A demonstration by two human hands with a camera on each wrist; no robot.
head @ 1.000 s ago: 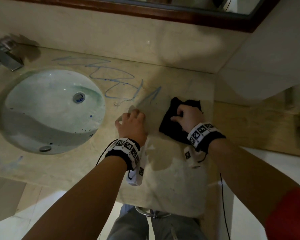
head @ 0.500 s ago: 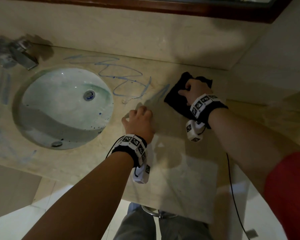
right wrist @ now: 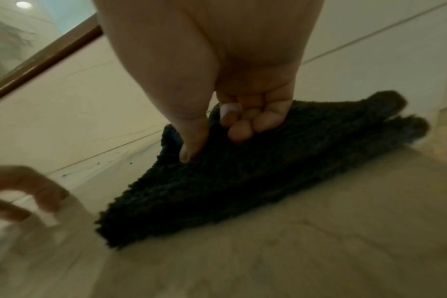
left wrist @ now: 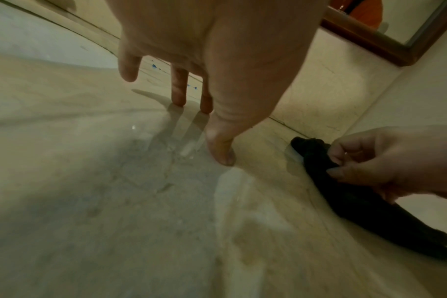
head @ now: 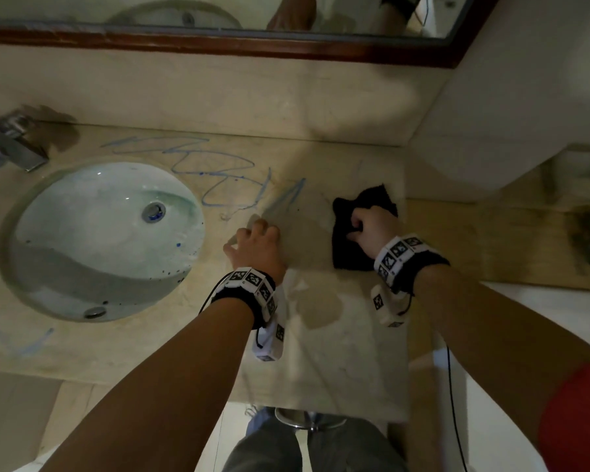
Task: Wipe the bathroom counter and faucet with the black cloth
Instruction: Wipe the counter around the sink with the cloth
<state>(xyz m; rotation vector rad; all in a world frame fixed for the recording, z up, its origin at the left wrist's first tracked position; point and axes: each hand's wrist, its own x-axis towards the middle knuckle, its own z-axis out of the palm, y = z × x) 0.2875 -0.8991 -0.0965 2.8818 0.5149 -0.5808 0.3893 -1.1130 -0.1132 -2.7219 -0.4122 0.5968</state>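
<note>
The black cloth [head: 349, 255] lies bunched on the beige counter [head: 321, 362], right of the sink. My right hand [head: 365, 229] grips it from above, with fingers and thumb curled into the fabric [right wrist: 242, 181]. My left hand [head: 252, 238] rests on bare counter between sink and cloth. Its straight fingertips [left wrist: 179, 100] and thumb touch the stone, and it holds nothing. Blue scribbles [head: 215, 178] mark the counter behind the left hand. The chrome faucet [head: 12, 146] stands at the far left, blurred. In the left wrist view the right hand [left wrist: 345, 161] sits on the cloth [left wrist: 357, 207].
A white round sink [head: 99, 240] with blue specks is set into the counter on the left. A wood-framed mirror [head: 218, 42] hangs above the backsplash. A white wall [head: 511, 107] closes the right side, with a wooden ledge [head: 491, 240] beyond the cloth.
The right hand pushed the cloth toward the back wall, then drew it back toward the front. The left hand has stayed planted in the same spot.
</note>
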